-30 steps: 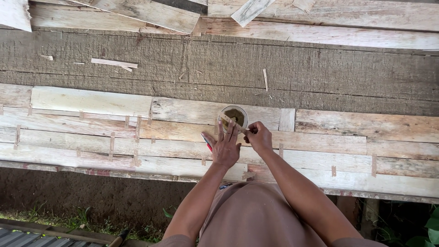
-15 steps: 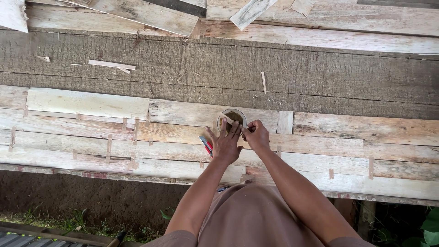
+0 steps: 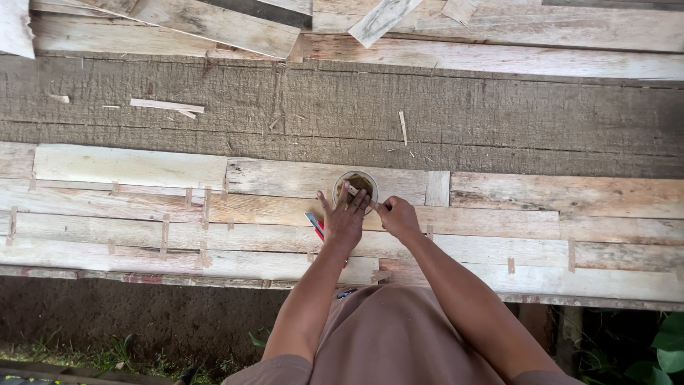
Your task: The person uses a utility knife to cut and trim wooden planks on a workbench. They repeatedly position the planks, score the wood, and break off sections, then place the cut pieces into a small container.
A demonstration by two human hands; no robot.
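Pale board [image 3: 128,165] at far left of the slat surface [image 3: 605,242]. Red-blue pencil-like tool [image 3: 315,224] lies just under the left hand's thumb side. Left hand [image 3: 344,222]: fingers spread, flat on the slats, fingertips touching the rim of the small round can [image 3: 355,184], which sits directly above it. Right hand [image 3: 399,217]: fingers pinched on a thin wood sliver [image 3: 362,195] angled across the can's lower rim. Dark weathered plank [image 3: 499,121] runs behind.

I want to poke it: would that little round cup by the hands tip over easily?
Probably not easily: the cup looks low and wide, sitting flat on the planks. The left hand rests against it, steadying it. It looks small, so likely light enough to slide.
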